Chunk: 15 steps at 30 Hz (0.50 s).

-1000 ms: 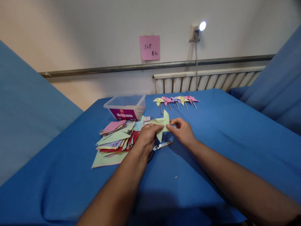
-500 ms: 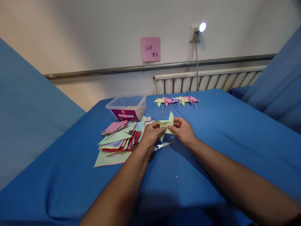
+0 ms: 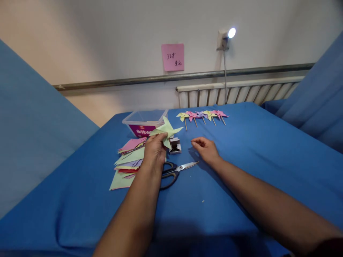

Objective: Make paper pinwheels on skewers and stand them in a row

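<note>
A pale green paper pinwheel (image 3: pixel 167 130) without a stick is pinched at its centre by my left hand (image 3: pixel 155 150), raised above the paper stack. My right hand (image 3: pixel 206 150) hovers over the cloth to the right, thumb and fingertips drawn together; anything between them is too small to make out. Between the hands stands a small open cardboard box (image 3: pixel 175 147) with dark little items inside. Scissors with black handles (image 3: pixel 174 172) lie nearer me, blades pointing right. Under and beside my left hand is a stack of coloured paper sheets (image 3: pixel 128 162), partly covered by my wrist.
A clear plastic tub (image 3: pixel 144 116) with a purple label stands behind the paper. Several finished pinwheels on sticks (image 3: pixel 203 115) lie in a row at the back. A tiny scrap (image 3: pixel 203 201) rests on the blue cloth (image 3: pixel 241 200). Radiator (image 3: pixel 241 92) and pipe run along the wall.
My right hand has let go of the green pinwheel and sits apart from it. My left hand has carried the pinwheel left and upward, uncovering the small box and the scissor handles.
</note>
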{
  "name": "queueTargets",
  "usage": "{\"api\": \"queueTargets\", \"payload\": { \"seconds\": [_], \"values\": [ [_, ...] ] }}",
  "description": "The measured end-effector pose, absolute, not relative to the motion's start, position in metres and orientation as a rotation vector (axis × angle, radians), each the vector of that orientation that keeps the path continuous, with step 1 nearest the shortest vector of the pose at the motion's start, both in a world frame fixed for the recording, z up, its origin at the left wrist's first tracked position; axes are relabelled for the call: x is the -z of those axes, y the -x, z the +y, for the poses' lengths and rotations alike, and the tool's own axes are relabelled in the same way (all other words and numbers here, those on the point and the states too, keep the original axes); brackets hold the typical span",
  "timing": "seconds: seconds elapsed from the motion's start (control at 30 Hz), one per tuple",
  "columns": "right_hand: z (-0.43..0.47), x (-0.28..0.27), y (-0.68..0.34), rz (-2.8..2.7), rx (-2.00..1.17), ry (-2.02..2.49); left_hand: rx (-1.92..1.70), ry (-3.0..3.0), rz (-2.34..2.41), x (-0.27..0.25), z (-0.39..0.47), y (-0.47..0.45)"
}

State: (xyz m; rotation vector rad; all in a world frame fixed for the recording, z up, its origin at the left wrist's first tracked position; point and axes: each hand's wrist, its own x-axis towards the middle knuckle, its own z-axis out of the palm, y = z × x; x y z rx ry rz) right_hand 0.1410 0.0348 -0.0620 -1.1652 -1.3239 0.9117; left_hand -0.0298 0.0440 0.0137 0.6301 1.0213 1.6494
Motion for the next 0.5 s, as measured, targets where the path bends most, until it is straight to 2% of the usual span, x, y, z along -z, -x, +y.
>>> {"api": "queueTargets", "payload": {
  "seconds": [0.27,0.5],
  "values": [
    [0.033,0.047,-0.096,-1.990,-0.450,1.404,-1.662,-0.588,0.979,-0.010,0.044,0.025],
    [0.042,0.028,-0.082,-2.261,-0.313,1.651,-1.658,-0.580,0.975,-0.007,0.045,0.024]
  ]
}}
